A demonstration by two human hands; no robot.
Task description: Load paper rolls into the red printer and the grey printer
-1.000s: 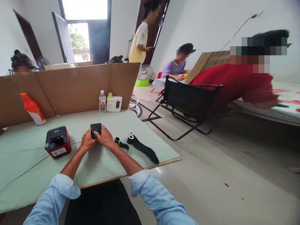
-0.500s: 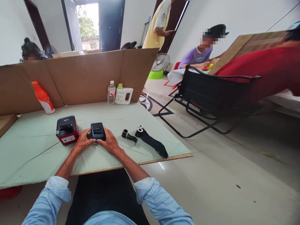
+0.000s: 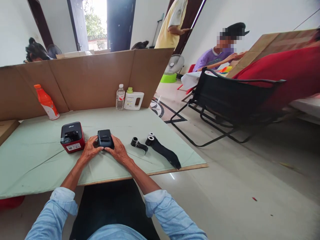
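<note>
Black and boxy, the small device point(image 3: 105, 138) is between our two hands at the near part of the bench point(image 3: 50, 170); whether it rests fully on the cloth or is lifted slightly, we cannot tell. Our left hand point(image 3: 90, 150) curves around its left side and our right hand point(image 3: 119, 151) closes against its right side, with both thumbs meeting at its near edge. The fingers on each side are drawn in to the device's width and have hold of nothing else; some tips are hidden. Gripping from both sides probably keeps it square and stops it sliding, and leaves its top face in our sight.

Left of the small device, just past our left hand, stands the red-and-black box point(image 3: 72, 138), near enough to compare or reach. To the device's right lie the short black roll point(image 3: 140, 145) and, farther right, the long black strip point(image 3: 165, 151) with white-cored rolls at its far end, apparently set aside to leave us elbow room. Beyond the device, the orange bottle point(image 3: 47, 103), clear bottle point(image 3: 120, 98) and white jug point(image 3: 134, 100) stand by the cardboard panel point(image 3: 100, 76), presumably out of our hands' way.
</note>
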